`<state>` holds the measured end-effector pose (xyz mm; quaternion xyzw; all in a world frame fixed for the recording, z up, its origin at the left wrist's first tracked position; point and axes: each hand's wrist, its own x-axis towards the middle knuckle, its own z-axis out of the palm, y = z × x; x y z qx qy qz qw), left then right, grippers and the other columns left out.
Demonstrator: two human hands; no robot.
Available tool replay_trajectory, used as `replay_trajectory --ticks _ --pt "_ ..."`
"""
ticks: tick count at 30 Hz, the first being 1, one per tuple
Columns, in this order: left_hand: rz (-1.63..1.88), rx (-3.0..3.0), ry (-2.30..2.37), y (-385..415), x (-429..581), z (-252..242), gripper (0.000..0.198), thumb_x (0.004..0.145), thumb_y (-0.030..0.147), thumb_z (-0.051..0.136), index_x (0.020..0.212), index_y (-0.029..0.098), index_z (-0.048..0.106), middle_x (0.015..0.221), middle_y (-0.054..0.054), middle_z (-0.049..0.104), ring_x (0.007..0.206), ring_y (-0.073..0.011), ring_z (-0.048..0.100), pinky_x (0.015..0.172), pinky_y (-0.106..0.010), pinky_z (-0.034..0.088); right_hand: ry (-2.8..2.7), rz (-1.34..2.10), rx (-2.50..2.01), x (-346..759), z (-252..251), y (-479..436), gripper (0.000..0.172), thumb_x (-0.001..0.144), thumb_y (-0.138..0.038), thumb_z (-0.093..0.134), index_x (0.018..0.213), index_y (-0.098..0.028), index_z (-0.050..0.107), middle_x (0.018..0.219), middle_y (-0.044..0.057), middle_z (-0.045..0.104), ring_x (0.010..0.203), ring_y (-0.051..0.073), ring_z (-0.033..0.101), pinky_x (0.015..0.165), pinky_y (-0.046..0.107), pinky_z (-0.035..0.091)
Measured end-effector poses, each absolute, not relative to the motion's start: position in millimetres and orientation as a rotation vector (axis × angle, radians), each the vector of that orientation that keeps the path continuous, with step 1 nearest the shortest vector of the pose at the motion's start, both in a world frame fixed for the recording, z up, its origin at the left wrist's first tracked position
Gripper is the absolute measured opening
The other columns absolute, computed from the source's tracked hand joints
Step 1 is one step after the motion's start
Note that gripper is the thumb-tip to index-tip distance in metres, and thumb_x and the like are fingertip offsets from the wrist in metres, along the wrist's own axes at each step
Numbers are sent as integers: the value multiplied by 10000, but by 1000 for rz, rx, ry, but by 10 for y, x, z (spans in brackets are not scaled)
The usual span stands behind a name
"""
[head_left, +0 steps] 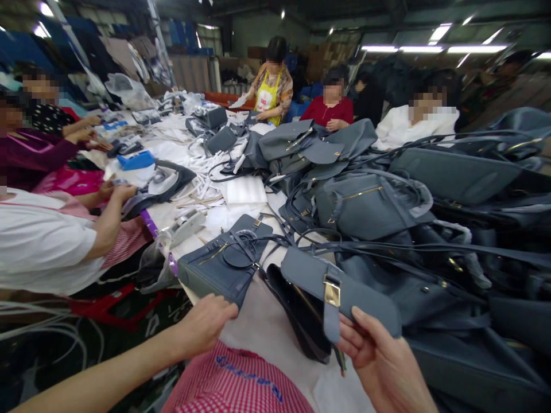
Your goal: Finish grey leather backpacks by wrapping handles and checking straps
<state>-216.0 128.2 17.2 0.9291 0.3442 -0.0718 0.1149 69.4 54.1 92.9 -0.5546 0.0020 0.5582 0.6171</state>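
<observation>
My left hand (213, 321) is closed at the near lower corner of a blue-grey handbag (202, 272), which lies on the table with a gold zip facing up. Its curled fingers partly hide that corner. Between thumb and fingers, my right hand (374, 350) holds the flap (357, 292) of a second blue-grey bag. A gold buckle (332, 291) with a short strap sits on this flap. The bag's dark opening (297, 310) shows below the lifted flap. Thin straps and a looped handle (243, 249) lie across the first bag.
More blue-grey bags (365, 203) are heaped on my right. White paper strips (210, 172) and a white foam sheet (245, 190) lie mid-table. A blue object (135, 160) rests farther left. Several people work around the table; one in a white shirt (43, 246) sits close on my left.
</observation>
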Motion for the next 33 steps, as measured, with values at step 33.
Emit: replay_trajectory --ticks 33 --pt "526 2143 430 1908 -834 246 114 838 100 503 877 167 587 855 -29 603 800 -149 571 760 -268 468 -1544 1573 -1674 891 362 1122 155 707 -232 565 762 -196 706 699 -19 692 691 194 607 696 290 448"
